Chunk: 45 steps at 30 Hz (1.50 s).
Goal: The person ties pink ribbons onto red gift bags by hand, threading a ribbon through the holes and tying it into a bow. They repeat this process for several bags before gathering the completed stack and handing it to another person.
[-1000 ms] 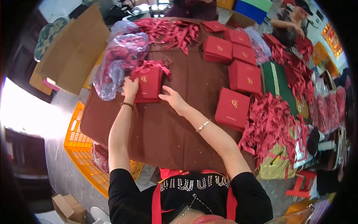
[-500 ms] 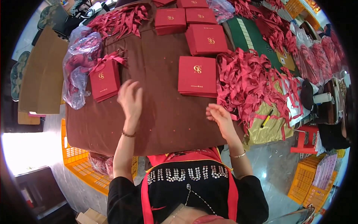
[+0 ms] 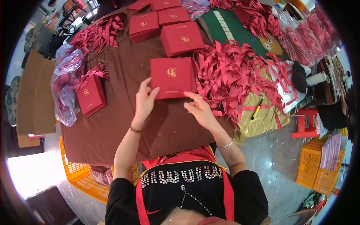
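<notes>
A red square card with a gold emblem lies over a stack of like cards, shifted a little left so the stack's right side shows behind it. My left hand is closed at its lower left corner, thumb on the front and fingers along the left edge. At the lower right edge, my right hand touches the card with its index finger. The right thumb stands apart below that edge. Close on the right is a heap of red ribbons. To the left lies a pile of red cards topped with a ribbon.
More red card stacks stand at the back. A clear plastic bag lies at the left edge beside more ribbons. A yellow pen rests on gold wrapping at right. Orange crates stand on the floor.
Both hands have come to the middle red card from empty air, the left hand moving right from near the ribboned pile. The view has shifted, so the table's things sit further left.
</notes>
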{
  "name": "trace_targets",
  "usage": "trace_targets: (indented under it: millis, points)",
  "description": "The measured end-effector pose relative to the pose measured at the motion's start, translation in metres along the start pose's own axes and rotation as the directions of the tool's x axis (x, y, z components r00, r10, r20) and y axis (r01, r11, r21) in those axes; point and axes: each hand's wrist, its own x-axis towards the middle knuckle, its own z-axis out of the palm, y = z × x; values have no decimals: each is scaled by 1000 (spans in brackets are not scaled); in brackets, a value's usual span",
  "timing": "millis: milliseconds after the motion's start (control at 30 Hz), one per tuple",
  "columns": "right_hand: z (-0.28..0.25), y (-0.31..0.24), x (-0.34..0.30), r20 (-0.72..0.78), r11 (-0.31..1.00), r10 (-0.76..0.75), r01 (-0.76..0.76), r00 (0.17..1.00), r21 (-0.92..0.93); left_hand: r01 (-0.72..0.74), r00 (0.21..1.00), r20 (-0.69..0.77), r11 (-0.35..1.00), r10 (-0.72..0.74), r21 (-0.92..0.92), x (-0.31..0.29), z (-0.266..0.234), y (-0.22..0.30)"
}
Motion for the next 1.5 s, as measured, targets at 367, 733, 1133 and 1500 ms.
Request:
trace_targets:
  millis: [367, 733, 1133, 1500]
  points:
    - [16, 36, -51, 23, 622, -247, 176, 969, -763, -481, 854, 217, 562, 472, 673, -30, 3, 47]
    - [24, 48, -53, 82, 524, -401, 302, 912, -797, -951, 303, 637, 187, 709, 245, 42, 152, 56]
    - [23, 24, -21, 26, 539, -510, 343, 860, -769, -228, 939, -193, 936, 285, 269, -22, -104, 61]
    - [53, 14, 25, 201, 329, -388, 338, 900, -881, -9, 988, -131, 877, 82, 480, -106, -99, -18]
